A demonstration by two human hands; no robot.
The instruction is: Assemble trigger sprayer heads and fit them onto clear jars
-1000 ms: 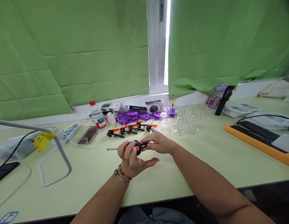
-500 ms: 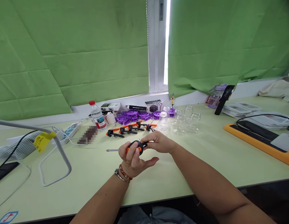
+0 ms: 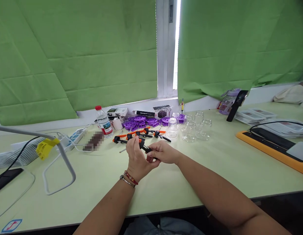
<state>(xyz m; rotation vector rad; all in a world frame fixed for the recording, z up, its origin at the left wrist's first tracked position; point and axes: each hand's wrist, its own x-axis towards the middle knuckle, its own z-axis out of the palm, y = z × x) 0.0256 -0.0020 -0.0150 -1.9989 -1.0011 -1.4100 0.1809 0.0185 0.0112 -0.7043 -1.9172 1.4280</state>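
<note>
Orange/blk tool (image 3: 142, 143) — L grip (image 3: 137, 157) curled round it, R grip (image 3: 163, 152) pinching its end; red-cap btl (image 3: 103, 122) beyond — fill unclear.

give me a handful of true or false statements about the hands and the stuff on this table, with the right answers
1. The left hand and right hand are both on the held black-and-orange tool. True.
2. The bracelets are on the right wrist. False: they are on the left wrist.
3. The purple parts lie closer to the window than the held tool. True.
4. The plastic bottle has a blue cap. False: its cap is red.
5. The clear glass vessels stand left of the bottle. False: they stand to its right.
</note>
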